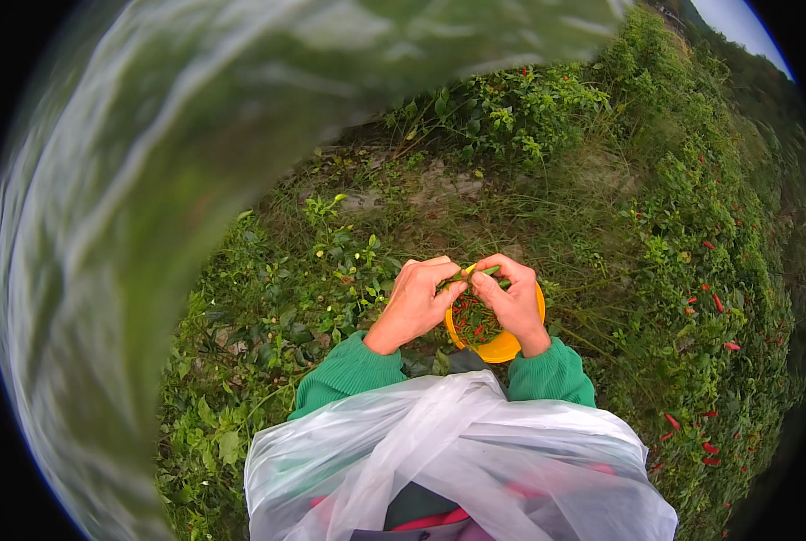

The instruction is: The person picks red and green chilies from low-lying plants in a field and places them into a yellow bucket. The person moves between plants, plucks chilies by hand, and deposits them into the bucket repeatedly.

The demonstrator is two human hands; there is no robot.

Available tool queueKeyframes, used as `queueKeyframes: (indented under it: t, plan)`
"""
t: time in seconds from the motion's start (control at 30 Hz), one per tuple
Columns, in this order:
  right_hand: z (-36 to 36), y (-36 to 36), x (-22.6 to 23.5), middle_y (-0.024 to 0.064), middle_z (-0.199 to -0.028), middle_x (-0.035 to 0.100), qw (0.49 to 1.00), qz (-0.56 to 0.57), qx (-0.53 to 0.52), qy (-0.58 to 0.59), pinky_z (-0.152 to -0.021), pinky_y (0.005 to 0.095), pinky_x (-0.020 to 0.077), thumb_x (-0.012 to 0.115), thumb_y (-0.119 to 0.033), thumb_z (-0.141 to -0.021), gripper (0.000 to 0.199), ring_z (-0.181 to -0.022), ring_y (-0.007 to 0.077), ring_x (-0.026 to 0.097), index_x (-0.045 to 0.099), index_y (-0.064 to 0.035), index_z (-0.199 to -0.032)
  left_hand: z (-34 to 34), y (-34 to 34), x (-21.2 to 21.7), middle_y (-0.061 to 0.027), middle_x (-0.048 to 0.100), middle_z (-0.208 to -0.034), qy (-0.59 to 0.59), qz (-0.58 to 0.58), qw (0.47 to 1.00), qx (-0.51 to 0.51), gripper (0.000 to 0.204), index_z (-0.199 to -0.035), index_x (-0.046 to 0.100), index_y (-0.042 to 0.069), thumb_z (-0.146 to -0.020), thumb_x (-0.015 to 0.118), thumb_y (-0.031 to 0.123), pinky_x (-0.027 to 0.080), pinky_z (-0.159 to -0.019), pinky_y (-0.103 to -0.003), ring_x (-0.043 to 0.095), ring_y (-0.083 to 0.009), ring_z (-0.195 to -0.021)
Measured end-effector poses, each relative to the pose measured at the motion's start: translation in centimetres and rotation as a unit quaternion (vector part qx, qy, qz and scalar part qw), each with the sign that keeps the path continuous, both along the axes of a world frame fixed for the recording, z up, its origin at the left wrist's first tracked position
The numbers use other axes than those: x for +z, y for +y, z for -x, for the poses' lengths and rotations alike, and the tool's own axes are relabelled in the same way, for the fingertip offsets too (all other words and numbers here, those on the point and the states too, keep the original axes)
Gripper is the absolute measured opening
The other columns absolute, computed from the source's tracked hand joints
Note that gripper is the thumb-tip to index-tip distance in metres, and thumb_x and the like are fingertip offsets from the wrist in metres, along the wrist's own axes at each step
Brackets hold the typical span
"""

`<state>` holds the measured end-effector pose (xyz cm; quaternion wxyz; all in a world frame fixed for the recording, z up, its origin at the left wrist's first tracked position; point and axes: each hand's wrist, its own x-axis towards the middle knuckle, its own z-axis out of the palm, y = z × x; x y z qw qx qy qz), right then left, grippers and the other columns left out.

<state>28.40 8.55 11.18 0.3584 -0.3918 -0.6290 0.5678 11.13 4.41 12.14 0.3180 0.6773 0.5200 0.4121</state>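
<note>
1. Green growth is filling an open plot under a sliver of pale sky at the upper right of the frame, with leafy plants spreading at the left and weedy ground lying bare in patches above the centre.

2. At the centre, a person in green sleeves is working bare-handed over a yellow bucket, clear plastic wrap covering the torso at the bottom of the frame.

3. The left hand is pinching slender green pods between thumb and forefinger, its other fingers curling in; the right hand is meeting it, thumb and forefinger also pressing on the pods (just where each grip ends is hard to tell). The pods are sitting between the fingertips, above the bucket's upper edge.

4. The bucket is holding a mix of red and green peppers, so part of the work is apparently done; how full it is, the hands are hiding. The pods in the fingers are not yet lying with the rest.

5. Plenty is seemingly remaining: red peppers are hanging among the foliage down the right side of the frame.

6. A blurred translucent sheet is sweeping across the upper left, hiding whatever is growing behind it.
</note>
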Motion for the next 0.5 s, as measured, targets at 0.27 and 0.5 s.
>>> queueKeyframes:
  t: [0.27, 0.5]
  plan:
    - [-3.6, 0.7, -4.9, 0.005, -0.07, 0.053, 0.861, 0.338, 0.147, 0.35, -0.042, 0.0193, 0.0279, 0.055, -0.016, -0.092, 0.016, -0.048, 0.0041, 0.035, 0.054, 0.0002, -0.093, 0.1, -0.7, -0.9, -0.0068, 0.057, -0.071, -0.171, 0.073, 0.974, -0.131, 0.012, -0.084, 0.063, -0.002, -0.078, 0.065, 0.008, 0.041, -0.066, -0.032, 0.052, -0.0182, -0.069]
    - [-9.7, 4.2, -16.4, 0.0181, -0.109, 0.061, 0.954, 0.077, 0.133, -0.258, -0.074, 0.0354, 0.0509, 0.066, -0.023, -0.085, 0.043, -0.09, 0.0267, 0.061, 0.053, -0.0032, -0.12, 0.4, -2.1, -1.4, -0.0091, 0.058, -0.072, -0.174, 0.087, 0.973, -0.125, 0.013, -0.086, 0.063, -0.001, -0.082, 0.063, 0.011, 0.043, -0.066, -0.032, 0.056, -0.0192, -0.069]
